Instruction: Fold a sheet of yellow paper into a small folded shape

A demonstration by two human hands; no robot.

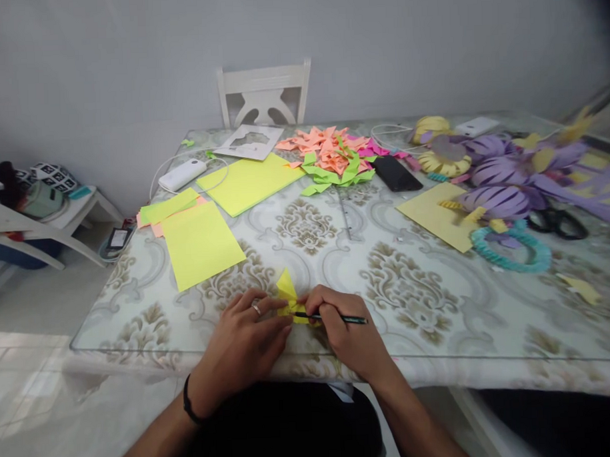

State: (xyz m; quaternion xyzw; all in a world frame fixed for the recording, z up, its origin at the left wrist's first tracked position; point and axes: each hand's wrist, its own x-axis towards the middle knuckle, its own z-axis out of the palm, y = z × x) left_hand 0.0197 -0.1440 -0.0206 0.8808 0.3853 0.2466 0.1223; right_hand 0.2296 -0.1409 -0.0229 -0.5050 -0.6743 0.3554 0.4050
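Observation:
At the table's near edge lies a small folded yellow paper (286, 286), with one pointed flap standing up. My left hand (245, 337) holds it from the left, its curved fingers over the paper's edge. A dark pencil (355, 319) is gripped in my right hand (341, 327), between thumb and fingers. Its tip points left and touches or nearly touches the folded paper by my left fingertips. My hands hide part of the paper's lower half.
Yellow sheets (203, 242) and a stack of yellow paper (253, 180) lie left. Folded orange and green pieces (327, 154) are heaped at the back beside a black phone (396, 173). Purple paper lanterns (498, 172), a turquoise ring (511, 264) and scissors (565, 224) lie right.

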